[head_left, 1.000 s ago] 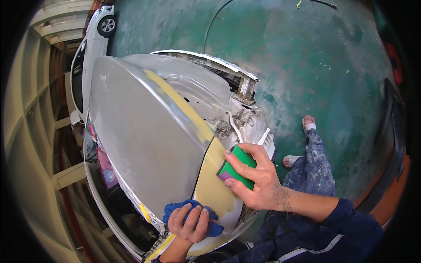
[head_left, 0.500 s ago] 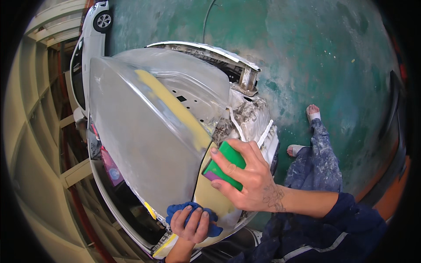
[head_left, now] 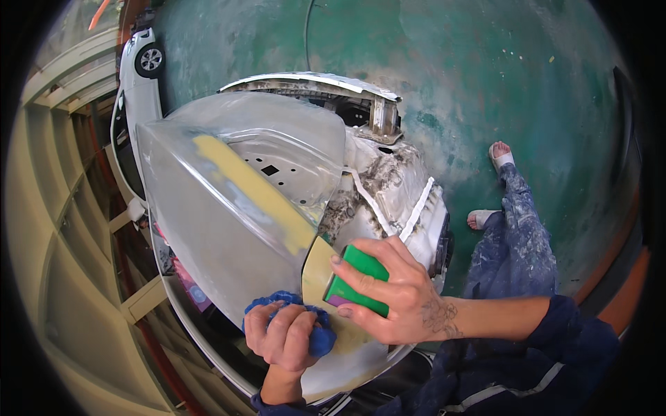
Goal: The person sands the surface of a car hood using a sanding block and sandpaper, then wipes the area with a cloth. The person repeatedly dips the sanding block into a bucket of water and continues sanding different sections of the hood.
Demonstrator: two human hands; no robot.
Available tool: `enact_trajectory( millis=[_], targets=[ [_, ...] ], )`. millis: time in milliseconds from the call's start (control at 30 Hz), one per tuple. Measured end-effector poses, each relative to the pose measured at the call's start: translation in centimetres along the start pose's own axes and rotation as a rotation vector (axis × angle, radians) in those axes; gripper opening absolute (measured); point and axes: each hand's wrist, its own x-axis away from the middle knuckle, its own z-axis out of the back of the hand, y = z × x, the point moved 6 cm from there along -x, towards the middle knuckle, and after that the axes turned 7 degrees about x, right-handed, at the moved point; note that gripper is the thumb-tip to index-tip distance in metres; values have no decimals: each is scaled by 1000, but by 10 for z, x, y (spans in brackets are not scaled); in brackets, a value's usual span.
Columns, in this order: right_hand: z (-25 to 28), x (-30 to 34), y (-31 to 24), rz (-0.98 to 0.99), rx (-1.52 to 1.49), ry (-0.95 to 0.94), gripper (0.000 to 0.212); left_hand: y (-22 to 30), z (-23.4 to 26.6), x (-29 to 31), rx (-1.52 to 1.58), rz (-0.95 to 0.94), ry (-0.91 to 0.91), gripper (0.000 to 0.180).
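In my right hand [head_left: 399, 295] is a green sanding block [head_left: 366, 276] with a purple edge, pinched between thumb and fingers. It is over the car's yellowish rear side panel [head_left: 316, 267]; whether it touches the surface I cannot tell. My left hand [head_left: 283, 338] grips a bunched blue cloth [head_left: 322, 336], just left of the block, by the lower corner of the trunk lid [head_left: 208, 201]. The lid is matte grey, with a long yellow filler stripe [head_left: 250, 187] along its crease. The palm side of my left hand is hidden.
Beyond the lid, the car's stripped rear end [head_left: 388, 177] is bare and dirty, its bumper bar [head_left: 312, 80] exposed. A white car [head_left: 139, 90] stands at the far left. A person's legs [head_left: 517, 222] are at right on the green floor [head_left: 472, 69]. A hose [head_left: 309, 35] lies farther off.
My left hand has shifted a little left with the cloth, its fingers more curled. My right hand sits slightly lower, still holding the block. The car's rear end appears lower in the view.
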Motion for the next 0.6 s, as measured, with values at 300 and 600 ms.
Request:
enact_trajectory(
  millis=[300,600],
  targets=[
    [3,1,5,-23,-57,-1,63,-1,-1,5,27,18,18,27],
    [4,-15,11,-76,-87,-26,50,0,0,11,36,8,6,24]
  ],
)
